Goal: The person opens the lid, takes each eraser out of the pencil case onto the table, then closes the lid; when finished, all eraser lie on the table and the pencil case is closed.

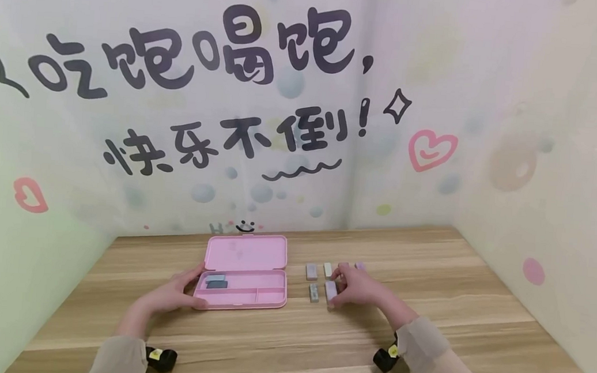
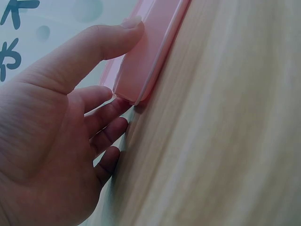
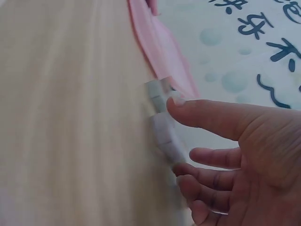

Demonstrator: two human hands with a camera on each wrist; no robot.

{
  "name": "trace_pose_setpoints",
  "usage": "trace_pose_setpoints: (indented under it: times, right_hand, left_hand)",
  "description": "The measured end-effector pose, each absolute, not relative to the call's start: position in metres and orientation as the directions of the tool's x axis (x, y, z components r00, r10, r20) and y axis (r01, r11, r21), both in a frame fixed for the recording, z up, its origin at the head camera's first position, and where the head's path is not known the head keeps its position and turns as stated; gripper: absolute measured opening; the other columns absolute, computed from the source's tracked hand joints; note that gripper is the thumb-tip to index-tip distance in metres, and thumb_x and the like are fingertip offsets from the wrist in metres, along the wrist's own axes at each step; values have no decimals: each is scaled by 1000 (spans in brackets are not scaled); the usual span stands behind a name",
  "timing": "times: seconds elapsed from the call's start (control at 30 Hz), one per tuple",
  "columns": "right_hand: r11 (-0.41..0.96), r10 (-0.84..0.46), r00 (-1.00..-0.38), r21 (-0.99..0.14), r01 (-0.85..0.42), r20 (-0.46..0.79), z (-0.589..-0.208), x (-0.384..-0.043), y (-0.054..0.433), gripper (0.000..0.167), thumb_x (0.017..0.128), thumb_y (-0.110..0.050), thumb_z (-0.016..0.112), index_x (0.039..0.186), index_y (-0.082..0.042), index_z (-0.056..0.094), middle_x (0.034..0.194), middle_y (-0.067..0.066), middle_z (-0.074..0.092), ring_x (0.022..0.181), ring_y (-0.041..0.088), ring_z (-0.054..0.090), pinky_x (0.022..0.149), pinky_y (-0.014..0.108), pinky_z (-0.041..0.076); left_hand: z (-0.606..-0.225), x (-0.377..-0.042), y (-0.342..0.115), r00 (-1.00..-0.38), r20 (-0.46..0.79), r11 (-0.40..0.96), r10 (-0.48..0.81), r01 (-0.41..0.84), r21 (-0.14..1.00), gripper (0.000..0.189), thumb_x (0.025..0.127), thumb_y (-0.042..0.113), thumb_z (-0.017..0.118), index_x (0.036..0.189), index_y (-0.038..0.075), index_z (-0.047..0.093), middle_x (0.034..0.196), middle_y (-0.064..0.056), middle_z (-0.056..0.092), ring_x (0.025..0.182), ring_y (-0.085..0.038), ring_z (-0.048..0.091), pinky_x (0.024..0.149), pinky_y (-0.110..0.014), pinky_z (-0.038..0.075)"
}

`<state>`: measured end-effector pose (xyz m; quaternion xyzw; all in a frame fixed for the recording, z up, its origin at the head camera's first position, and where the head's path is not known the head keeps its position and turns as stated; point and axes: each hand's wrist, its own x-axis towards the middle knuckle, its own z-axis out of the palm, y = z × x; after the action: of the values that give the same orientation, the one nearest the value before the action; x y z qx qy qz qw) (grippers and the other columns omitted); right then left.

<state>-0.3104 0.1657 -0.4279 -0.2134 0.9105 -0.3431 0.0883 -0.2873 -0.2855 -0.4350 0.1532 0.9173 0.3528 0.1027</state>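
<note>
My left hand (image 1: 172,294) holds the left end of an opened pink pencil case (image 1: 270,310), thumb at the front corner and fingers at the back. Up close in the left wrist view, the thumb lies over the case (image 2: 146,61) and fingertips touch its end. Two small blue-grey blocks (image 1: 216,285) lie inside the case's left part. Over to the right, my right hand (image 1: 359,286) reaches around a pale lilac block (image 1: 330,290), thumb and fingers spread apart. That lilac block (image 3: 164,134) is blurred in the right wrist view; a firm hold does not show.
Beside the lilac block lies a speckled grey-green block (image 1: 314,293). Behind stand a greyish block (image 1: 311,271), a pale green block (image 1: 328,270) and a purple block (image 1: 360,266), partly hidden. The wooden table (image 1: 266,352) meets a printed wall (image 1: 183,201).
</note>
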Motion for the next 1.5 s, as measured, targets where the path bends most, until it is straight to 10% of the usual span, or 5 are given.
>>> trace_pose_setpoints:
  times: [0.93,1.5]
  right_hand:
    - [513,-813,-576,-582,-631,-92,-388,-375,5,44,86,1,63,125,-19,66,100,3,63,86,13,55,70,24,46]
    - [525,-843,-533,-325,-787,-71,-407,-372,-64,44,91,-8,62,124,-36,67,109,1,51,92,9,45,82,21,39]
  left_hand:
    - [-442,-285,-289,-946,-99,706,308,158,690,104,76,40,80,155,10,20,156,-25,18,140,-49,13,106,-67,14]
    - [-437,-286,-287,-945,-73,697,319,182,694,103,75,40,81,155,9,23,156,-23,22,141,-47,13,106,-68,14]
